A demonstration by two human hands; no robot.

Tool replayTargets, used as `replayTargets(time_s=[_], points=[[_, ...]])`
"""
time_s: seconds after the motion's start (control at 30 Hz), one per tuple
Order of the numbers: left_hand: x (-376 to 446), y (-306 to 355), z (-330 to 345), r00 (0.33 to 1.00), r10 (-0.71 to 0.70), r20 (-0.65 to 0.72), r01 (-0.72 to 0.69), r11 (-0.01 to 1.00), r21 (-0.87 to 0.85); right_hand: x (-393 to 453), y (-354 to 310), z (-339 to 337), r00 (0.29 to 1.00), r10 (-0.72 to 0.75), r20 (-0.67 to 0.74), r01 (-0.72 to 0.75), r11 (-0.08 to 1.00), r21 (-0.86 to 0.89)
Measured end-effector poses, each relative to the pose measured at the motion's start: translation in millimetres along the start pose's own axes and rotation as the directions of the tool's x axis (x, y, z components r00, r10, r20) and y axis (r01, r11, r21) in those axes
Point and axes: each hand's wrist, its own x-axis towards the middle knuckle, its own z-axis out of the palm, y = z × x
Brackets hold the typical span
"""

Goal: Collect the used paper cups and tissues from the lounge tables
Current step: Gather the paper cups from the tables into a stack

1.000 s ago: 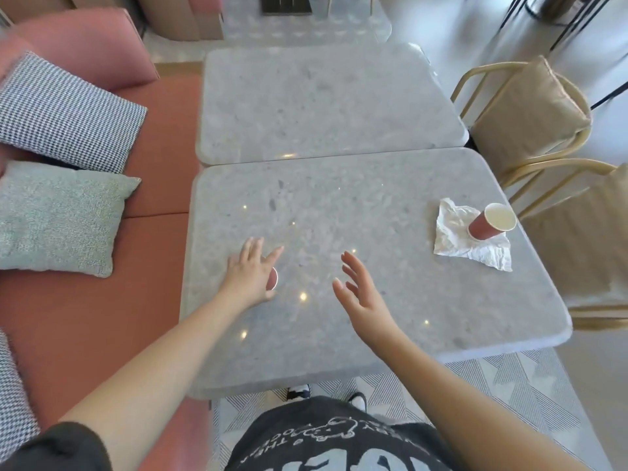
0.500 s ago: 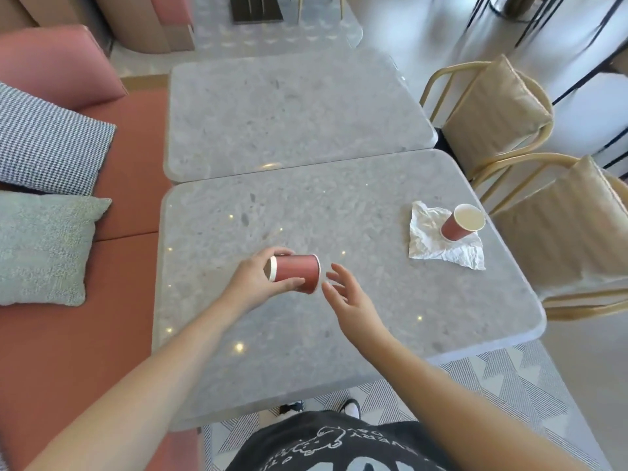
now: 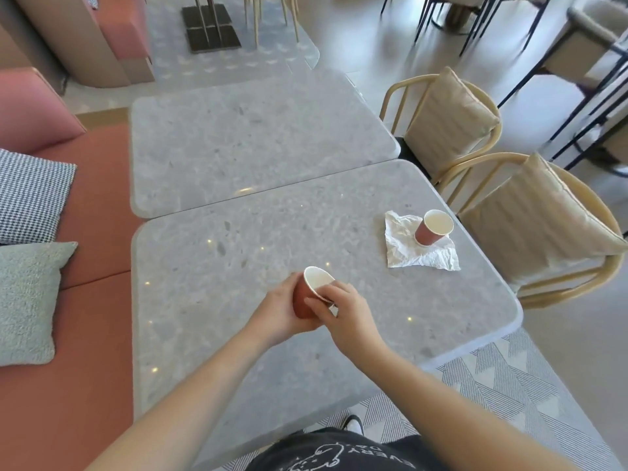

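A red paper cup (image 3: 307, 294) with a white inside is held above the near grey table (image 3: 238, 334), mouth tilted up and away. My left hand (image 3: 277, 316) grips its side from the left. My right hand (image 3: 343, 314) curls over its rim and right side; a small white scrap shows under those fingers. A second red paper cup (image 3: 433, 227) stands on a crumpled white tissue (image 3: 407, 248) near the table's right edge, out of reach of both hands.
A second grey table (image 3: 255, 141) adjoins the near one at the back. A salmon sofa (image 3: 91, 198) with cushions (image 3: 27, 300) runs along the left. Two cane chairs (image 3: 543, 226) with beige cushions stand at the right.
My left hand lifted the cup off the table and turned it from lying sideways to mouth-up. My right hand closed onto its rim. The view shifted so the tables sit further right.
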Motion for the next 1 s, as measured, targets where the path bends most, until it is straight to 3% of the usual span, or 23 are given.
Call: replayTargets(time_s=[0.13,0.23,0.37,0.53,0.8,1.0], points=[[10.1,6.1,12.9,1.0,-0.001,0.02,0.002,0.998,-0.062,-4.7,-0.4,-5.7,0.996,-0.071,-0.047,0.066,0.993,-0.098],[17.0,9.3,19.9,0.999,0.017,0.036,-0.015,0.998,-0.057,-5.1,4.6,-19.5,0.992,-0.048,-0.113,0.043,0.998,-0.051],[31.1,14.2,29.3,0.998,0.035,0.051,-0.033,0.998,-0.048,-1.5,16.9,-47.0,0.973,0.106,-0.204,-0.074,0.984,0.161],[59.1,33.5,54.2,0.998,0.038,0.046,-0.037,0.999,-0.019,13.2,56.6,-91.4,0.883,0.292,-0.369,-0.217,0.948,0.232],[110.2,92.6,104.7,1.0,0.03,-0.009,-0.031,0.997,-0.074,65.8,144.8,-163.6,0.839,0.464,-0.285,-0.426,0.885,0.188],[136.2,121.9,135.0,1.0,-0.002,-0.03,0.0,0.999,-0.053,116.3,184.6,-210.2,0.887,0.412,-0.207,-0.432,0.9,-0.062]])
